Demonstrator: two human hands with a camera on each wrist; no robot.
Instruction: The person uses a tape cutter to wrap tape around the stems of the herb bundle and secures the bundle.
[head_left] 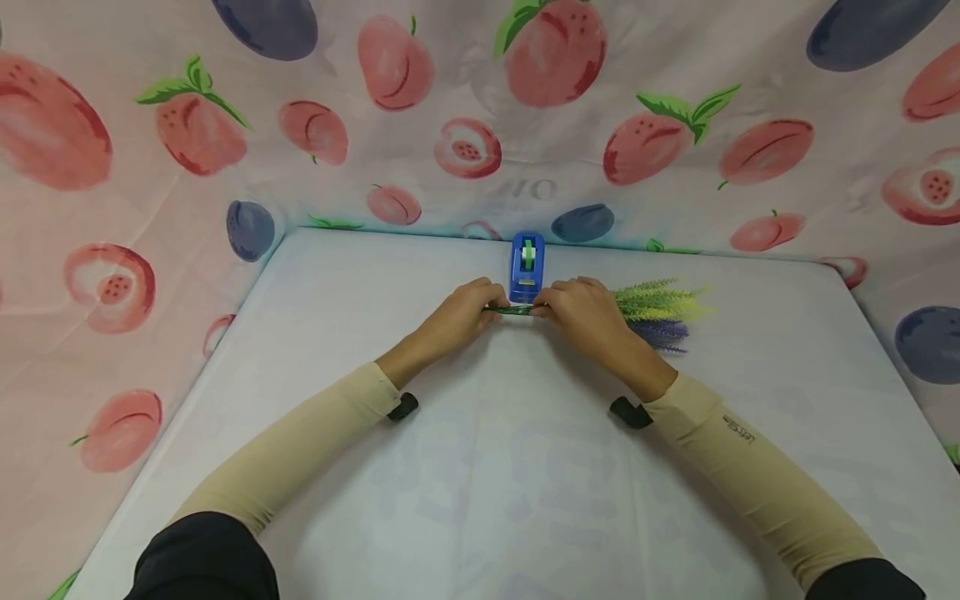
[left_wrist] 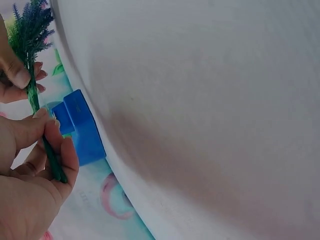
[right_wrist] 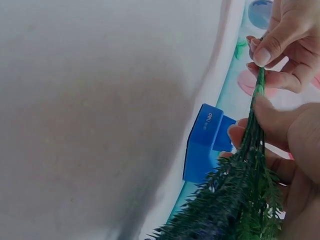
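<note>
A bunch of artificial flowers point(head_left: 660, 304) with yellow-green and purple heads is held sideways by both hands, its heads pointing right. My left hand point(head_left: 467, 315) pinches the green stem ends, which show between its thumb and fingers in the left wrist view point(left_wrist: 55, 162). Higher up the stems, close below the leafy part, my right hand point(head_left: 588, 317) grips the bunch with thumb and fingers. A short stretch of green stems point(right_wrist: 259, 89) shows between the two hands. Just beyond them stands a blue tape dispenser point(head_left: 527, 267) with a green-centred roll.
The white table point(head_left: 480, 467) reaches back to a fruit-printed cloth point(head_left: 465, 100) that hangs behind it and at the left. The dispenser stands near the table's back edge. Small black devices point(head_left: 405, 407) sit at both wrists.
</note>
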